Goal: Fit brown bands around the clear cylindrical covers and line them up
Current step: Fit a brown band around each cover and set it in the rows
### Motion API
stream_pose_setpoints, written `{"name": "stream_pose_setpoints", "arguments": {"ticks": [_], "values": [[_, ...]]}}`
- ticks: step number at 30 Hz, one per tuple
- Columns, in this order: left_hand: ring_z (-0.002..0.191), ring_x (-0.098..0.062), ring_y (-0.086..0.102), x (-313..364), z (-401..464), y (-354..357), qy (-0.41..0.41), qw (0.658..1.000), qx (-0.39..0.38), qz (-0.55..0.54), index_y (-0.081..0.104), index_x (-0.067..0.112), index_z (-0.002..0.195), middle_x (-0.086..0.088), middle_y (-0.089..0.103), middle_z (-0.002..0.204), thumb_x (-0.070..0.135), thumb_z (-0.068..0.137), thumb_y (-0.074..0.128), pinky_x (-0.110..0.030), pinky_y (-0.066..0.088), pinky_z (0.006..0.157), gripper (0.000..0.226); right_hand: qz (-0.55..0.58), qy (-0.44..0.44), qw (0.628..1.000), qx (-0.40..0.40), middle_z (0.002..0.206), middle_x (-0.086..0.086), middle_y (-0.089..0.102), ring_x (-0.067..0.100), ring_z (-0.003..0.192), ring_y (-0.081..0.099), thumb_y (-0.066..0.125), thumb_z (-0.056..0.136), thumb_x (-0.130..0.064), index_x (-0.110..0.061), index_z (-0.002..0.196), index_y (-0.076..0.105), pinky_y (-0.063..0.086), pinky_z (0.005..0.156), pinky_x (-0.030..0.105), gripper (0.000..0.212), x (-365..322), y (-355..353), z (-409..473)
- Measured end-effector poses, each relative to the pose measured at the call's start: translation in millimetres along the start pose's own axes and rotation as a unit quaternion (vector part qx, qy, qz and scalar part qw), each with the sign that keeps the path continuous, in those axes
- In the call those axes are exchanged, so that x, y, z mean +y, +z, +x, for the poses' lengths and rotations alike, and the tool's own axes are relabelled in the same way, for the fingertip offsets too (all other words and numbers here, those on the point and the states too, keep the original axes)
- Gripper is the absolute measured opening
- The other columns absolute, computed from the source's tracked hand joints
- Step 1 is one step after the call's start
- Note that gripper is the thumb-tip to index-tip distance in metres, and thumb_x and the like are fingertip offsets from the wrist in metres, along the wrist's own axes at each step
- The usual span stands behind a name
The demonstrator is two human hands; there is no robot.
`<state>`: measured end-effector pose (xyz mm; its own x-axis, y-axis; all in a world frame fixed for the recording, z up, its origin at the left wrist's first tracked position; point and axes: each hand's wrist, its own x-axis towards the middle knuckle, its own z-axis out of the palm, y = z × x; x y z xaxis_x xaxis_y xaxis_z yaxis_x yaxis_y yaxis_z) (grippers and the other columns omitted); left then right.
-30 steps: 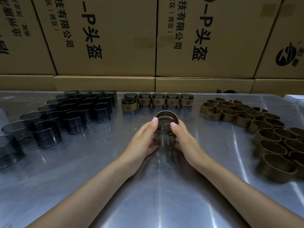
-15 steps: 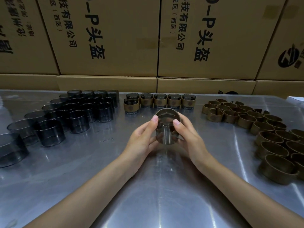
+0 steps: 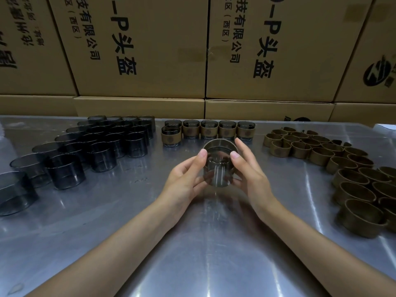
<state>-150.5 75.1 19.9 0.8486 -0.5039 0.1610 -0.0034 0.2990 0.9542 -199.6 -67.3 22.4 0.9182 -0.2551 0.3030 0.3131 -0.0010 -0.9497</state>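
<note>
- Head view: since the earlier frame both hands have lifted the clear cover higher, its open mouth tipped toward the camera.
- Left hand and right hand grip its sides, thumbs at the rim; a brown band sits at its far end.
- Bare steel table lies nearer than the hands.
- Banded covers line up just beyond; bare covers left, loose bands right, cut by the frame edge.
- Cartons behind read "头盔" and "有限公司"; the rest is cropped.

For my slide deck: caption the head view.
Both hands hold a clear cover with its brown band above a steel table.
</note>
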Motion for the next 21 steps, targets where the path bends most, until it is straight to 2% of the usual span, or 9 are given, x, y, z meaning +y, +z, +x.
{"name": "stream_pose_setpoints", "arguments": {"ticks": [2,6,7,8,10,12,14,17,21], "values": [[0.107,-0.022,0.068,0.4,-0.6,0.7,-0.001,1.0,0.002,0.002,0.067,0.017,0.117,-0.003,0.072,0.114,0.053,0.076,0.061,-0.027,0.055,0.091,0.055,-0.003,-0.001,1.0,0.009,0.119,-0.017,0.061,-0.011,0.097,0.062,0.049,0.093,-0.032,-0.031,0.147,0.033,0.052,0.073,0.012,0.056,0.2,-0.6,0.1],[0.103,-0.023,0.069,1.0,-0.5,0.4,-0.008,0.999,0.04,-0.031,0.059,0.012,0.128,-0.008,0.07,0.117,0.043,0.078,0.063,-0.03,0.055,0.09,0.059,-0.021,-0.001,1.0,0.015,0.088,-0.033,0.069,-0.012,0.088,0.064,0.045,0.1,-0.02,-0.03,0.145,0.031,0.05,0.074,0.009,0.049,-0.4,3.0,-0.5],[0.106,-0.024,0.068,1.1,-0.6,0.6,-0.013,0.998,0.045,-0.043,0.055,0.011,0.132,-0.009,0.068,0.12,0.04,0.077,0.064,-0.032,0.053,0.094,0.063,-0.017,0.004,1.0,0.013,0.095,-0.032,0.069,-0.012,0.094,0.063,0.045,0.1,-0.018,-0.03,0.146,0.029,0.05,0.079,0.01,0.05,-1.0,4.4,-1.3],[0.108,-0.025,0.067,1.4,-0.4,1.0,-0.018,0.997,0.049,-0.053,0.051,0.01,0.136,-0.009,0.066,0.124,0.038,0.076,0.065,-0.035,0.051,0.098,0.068,-0.008,0.01,1.0,0.014,0.114,-0.025,0.067,-0.008,0.108,0.059,0.045,0.1,-0.017,-0.029,0.147,0.028,0.048,0.091,0.015,0.052,-1.8,5.5,-1.8],[0.11,-0.026,0.066,2.2,0.3,1.8,-0.025,0.996,0.056,-0.069,0.047,0.009,0.14,-0.01,0.063,0.129,0.036,0.074,0.067,-0.036,0.048,0.1,0.074,0.008,0.021,1.0,0.018,0.151,-0.005,0.04,0.004,0.137,0.037,0.047,0.099,-0.017,-0.026,0.15,0.023,0.035,0.113,0.031,0.057,-2.7,7.3,-2.3],[0.111,-0.027,0.065,3.2,1.1,2.9,-0.026,0.994,0.061,-0.083,0.045,0.008,0.141,-0.011,0.063,0.129,0.034,0.074,0.067,-0.035,0.049,0.099,0.075,0.012,0.032,0.999,0.018,0.157,-0.001,0.025,0.009,0.144,0.025,0.048,0.098,-0.019,-0.027,0.151,0.021,0.026,0.118,0.039,0.06,-2.0,8.7,-1.7],[0.107,-0.025,0.067,4.2,1.1,3.3,-0.025,0.993,0.066,-0.096,0.046,0.008,0.14,-0.01,0.065,0.126,0.031,0.073,0.068,-0.032,0.051,0.094,0.074,0.025,0.053,0.998,0.02,0.156,0.0,0.028,0.012,0.142,0.031,0.049,0.098,-0.023,-0.029,0.151,0.022,0.029,0.117,0.042,0.06,0.5,8.2,-0.7],[0.096,-0.019,0.07,6.8,2.9,-1.4,-0.022,0.99,0.07,-0.116,0.048,0.01,0.137,-0.007,0.071,0.114,0.025,0.07,0.071,-0.023,0.056,0.078,0.072,0.054,0.118,0.991,-0.011,0.14,0.006,0.054,0.019,0.125,0.055,0.051,0.096,-0.031,-0.022,0.144,0.04,0.04,0.108,0.046,0.05,1.3,3.9,2.4],[0.109,-0.018,0.064,10.1,3.8,-7.2,-0.056,0.992,0.015,-0.109,0.049,0.006,0.137,-0.013,0.063,0.129,0.023,0.079,0.072,-0.025,0.054,0.089,0.065,0.091,0.19,0.972,-0.106,0.106,0.002,0.073,0.013,0.088,0.07,0.059,0.078,-0.042,-0.022,0.104,0.072,0.053,0.079,0.026,0.035,-6.0,-10.8,6.5]]}}
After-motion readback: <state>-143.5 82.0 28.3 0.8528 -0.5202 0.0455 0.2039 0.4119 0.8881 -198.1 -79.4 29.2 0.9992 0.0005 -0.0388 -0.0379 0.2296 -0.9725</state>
